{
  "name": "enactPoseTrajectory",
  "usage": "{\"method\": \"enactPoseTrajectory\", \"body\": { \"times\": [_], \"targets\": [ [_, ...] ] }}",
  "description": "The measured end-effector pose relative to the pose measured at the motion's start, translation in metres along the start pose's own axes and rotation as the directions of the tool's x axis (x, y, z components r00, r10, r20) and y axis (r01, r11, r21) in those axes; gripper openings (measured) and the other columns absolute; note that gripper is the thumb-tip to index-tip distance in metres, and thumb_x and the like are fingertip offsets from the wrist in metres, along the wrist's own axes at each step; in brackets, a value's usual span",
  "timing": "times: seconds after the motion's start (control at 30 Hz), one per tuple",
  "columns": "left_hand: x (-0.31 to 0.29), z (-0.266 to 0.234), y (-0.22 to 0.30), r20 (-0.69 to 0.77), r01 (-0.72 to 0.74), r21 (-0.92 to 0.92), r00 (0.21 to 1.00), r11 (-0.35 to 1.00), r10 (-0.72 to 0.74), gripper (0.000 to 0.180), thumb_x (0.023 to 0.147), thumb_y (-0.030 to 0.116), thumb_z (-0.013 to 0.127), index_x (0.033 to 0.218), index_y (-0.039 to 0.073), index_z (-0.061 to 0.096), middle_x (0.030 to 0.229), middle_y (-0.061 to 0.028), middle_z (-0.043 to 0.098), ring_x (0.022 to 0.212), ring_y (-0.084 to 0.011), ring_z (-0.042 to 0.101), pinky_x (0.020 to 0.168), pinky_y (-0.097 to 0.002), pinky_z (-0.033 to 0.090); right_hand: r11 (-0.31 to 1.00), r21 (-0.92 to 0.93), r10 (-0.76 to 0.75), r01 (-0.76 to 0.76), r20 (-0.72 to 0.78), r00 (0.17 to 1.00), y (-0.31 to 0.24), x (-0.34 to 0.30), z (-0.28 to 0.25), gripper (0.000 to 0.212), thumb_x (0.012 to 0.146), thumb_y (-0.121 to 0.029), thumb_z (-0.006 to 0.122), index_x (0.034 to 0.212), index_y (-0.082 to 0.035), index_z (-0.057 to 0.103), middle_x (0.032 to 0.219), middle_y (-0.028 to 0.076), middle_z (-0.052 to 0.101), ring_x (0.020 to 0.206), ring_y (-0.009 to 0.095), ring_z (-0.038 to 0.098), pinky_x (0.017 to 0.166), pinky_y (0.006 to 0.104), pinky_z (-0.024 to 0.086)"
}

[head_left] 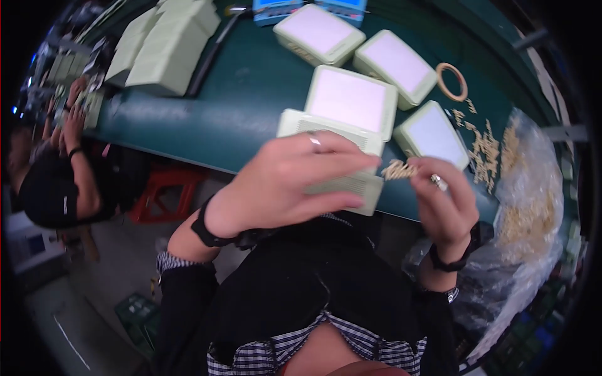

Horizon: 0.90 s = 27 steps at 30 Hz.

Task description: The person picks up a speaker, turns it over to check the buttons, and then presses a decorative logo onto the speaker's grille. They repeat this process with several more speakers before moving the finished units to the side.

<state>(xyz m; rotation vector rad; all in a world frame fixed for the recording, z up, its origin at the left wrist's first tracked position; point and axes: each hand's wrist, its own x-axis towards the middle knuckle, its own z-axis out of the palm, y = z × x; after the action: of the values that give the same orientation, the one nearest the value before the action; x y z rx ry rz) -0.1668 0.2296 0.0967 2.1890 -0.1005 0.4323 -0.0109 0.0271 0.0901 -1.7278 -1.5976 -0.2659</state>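
Observation:
A small gold-coloured script lettering piece (399,170) is pinched between the fingertips of my right hand (446,199). My left hand (291,178) is open, with thumb and fingers stretched out and apart, the fingertips near that lettering. Behind and below it lies a pale green plastic case (370,195) with a ribbed grille, at the table's near edge. The hand covers much of this case, and whether it touches the case I cannot tell. Just beyond is a similar case with a pale pink-white face (352,100).
More pale cases (395,66) lie around on the green table (244,81). A tape roll (452,82) and loose lettering pieces (486,153) are at right, beside a clear plastic bag (527,207). Stacked cases (169,50) stand far left. Another person (56,182) works at left near a red stool (166,194).

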Motion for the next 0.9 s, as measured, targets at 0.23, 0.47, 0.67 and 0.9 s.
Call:
{"method": "enactPoseTrajectory", "body": {
  "times": [0.23, 0.47, 0.67, 0.9],
  "targets": [
    [-0.027, 0.002, -0.023, -0.195, -0.081, 0.118, 0.975, 0.99, 0.103, 0.023, 0.075, -0.002, 0.075, 0.098, 0.002, 0.075, 0.093, -0.0093, 0.071, 0.079, -0.0206, 0.069, 0.067, -0.0287, 0.055, 0.985, 0.172, -0.013, 0.006, 0.039, 0.999, -0.017, 0.0, 0.041, 0.016, 0.077, 0.016, 0.065, 0.086, 0.006, 0.057, 0.093, 0.02, 0.067, 0.087, 0.031, 0.07, 0.082, 0.0346, 0.057],
    [-0.044, -0.014, -0.06, -0.445, 0.076, 0.007, 0.893, 0.997, -0.065, 0.019, 0.074, -0.003, 0.074, 0.092, 0.004, 0.075, 0.094, -0.0085, 0.072, 0.08, -0.0218, 0.068, 0.072, -0.0315, 0.054, 0.61, 0.747, 0.602, -0.264, -0.22, 0.768, -0.029, 0.0, 0.061, 0.037, 0.081, 0.013, 0.062, 0.115, 0.006, 0.051, 0.083, 0.012, 0.064, 0.078, 0.021, 0.061, 0.074, 0.0283, 0.05],
    [-0.066, 0.013, -0.05, -0.302, -0.08, 0.172, 0.944, 0.982, 0.13, 0.02, 0.073, -0.002, 0.075, 0.09, 0.007, 0.076, 0.097, -0.0066, 0.073, 0.086, -0.023, 0.066, 0.08, -0.0331, 0.051, 0.648, 0.661, 0.473, -0.379, 0.041, 0.88, -0.032, -0.003, 0.061, 0.039, 0.076, 0.007, 0.07, 0.114, 0.002, 0.061, 0.07, 0.003, 0.051, 0.07, 0.014, 0.045, 0.062, 0.0272, 0.037],
    [-0.072, 0.024, -0.052, -0.27, -0.044, 0.18, 0.958, 0.983, 0.092, 0.019, 0.071, 0.003, 0.078, 0.089, 0.009, 0.077, 0.104, -0.0062, 0.071, 0.097, -0.0245, 0.062, 0.086, -0.0339, 0.048, 0.929, 0.219, 0.276, -0.298, 0.127, 0.953, -0.03, -0.015, 0.076, 0.024, 0.065, 0.001, 0.081, 0.089, -0.003, 0.075, 0.065, 0.001, 0.044, 0.066, 0.016, 0.042, 0.058, 0.029, 0.034]
  ]
}}
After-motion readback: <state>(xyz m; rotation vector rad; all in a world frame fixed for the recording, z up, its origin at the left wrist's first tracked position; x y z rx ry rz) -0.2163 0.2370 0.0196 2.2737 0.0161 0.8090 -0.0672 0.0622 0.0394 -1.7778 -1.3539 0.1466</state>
